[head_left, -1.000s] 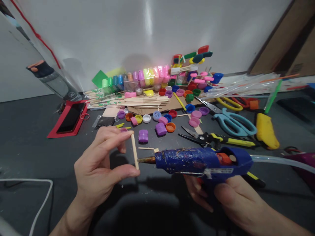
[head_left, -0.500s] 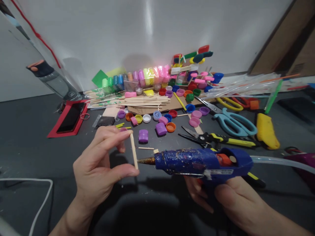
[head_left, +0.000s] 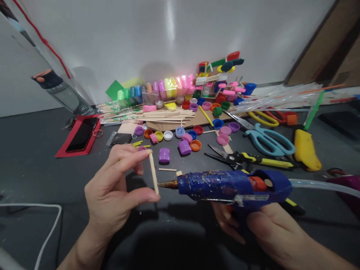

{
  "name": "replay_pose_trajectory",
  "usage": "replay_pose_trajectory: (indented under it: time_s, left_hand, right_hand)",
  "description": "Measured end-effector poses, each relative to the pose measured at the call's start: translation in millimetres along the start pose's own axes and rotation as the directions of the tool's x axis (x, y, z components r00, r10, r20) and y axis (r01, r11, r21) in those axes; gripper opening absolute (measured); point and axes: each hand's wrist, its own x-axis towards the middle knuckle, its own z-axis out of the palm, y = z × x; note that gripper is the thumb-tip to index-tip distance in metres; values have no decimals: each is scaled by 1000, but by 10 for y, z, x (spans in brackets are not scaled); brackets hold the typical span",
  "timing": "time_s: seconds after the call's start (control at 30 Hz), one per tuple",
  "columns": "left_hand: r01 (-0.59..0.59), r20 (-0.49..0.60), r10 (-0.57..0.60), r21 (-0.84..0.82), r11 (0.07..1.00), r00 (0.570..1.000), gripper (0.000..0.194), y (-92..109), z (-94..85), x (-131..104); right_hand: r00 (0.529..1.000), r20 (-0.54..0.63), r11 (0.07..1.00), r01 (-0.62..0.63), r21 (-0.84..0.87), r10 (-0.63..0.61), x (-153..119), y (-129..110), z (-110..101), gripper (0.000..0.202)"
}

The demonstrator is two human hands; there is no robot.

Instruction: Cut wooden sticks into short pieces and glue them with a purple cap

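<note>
Between thumb and index fingertip, my left hand point(head_left: 112, 191) pinches a short wooden stick point(head_left: 153, 173) by its two ends, nearly upright. My right hand point(head_left: 264, 225) grips a blue hot glue gun point(head_left: 210, 183) by its handle, with the fingers partly hidden under the body. The gun's brown nozzle point(head_left: 168, 184) points left, and its tip is at the lower part of the stick, touching or almost touching. A clear glue stick point(head_left: 323, 184) runs out of the gun's back. Just beyond lie a purple cap point(head_left: 164, 155) and a thin wooden piece point(head_left: 167, 170).
Colourful bottle caps point(head_left: 180, 132) and wooden skewers point(head_left: 168, 117) spread behind the hands. To the right lie pruning shears point(head_left: 239, 158), blue-handled scissors point(head_left: 270, 140) and a yellow cutter point(head_left: 306, 150). A phone point(head_left: 82, 134) on red card and a water bottle point(head_left: 66, 93) stand left. A white cable point(head_left: 50, 228) curves at lower left.
Almost nothing differs. The whole view has shifted by a few pixels, and the nozzle stays at the lower part of the stick.
</note>
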Motion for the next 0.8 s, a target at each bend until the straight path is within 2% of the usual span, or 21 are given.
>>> replay_pose_trajectory:
  time_s: [0.33, 0.8]
  left_hand:
    - [8, 2, -8, 5, 1000, 1000, 54, 4, 1, 7]
    - [5, -2, -5, 2, 1000, 1000, 52, 9, -5, 17]
  right_hand:
    - [999, 10, 998, -43, 54, 43, -18, -4, -3, 58]
    - [1000, 19, 1000, -24, 0, 24, -3, -40, -7, 59]
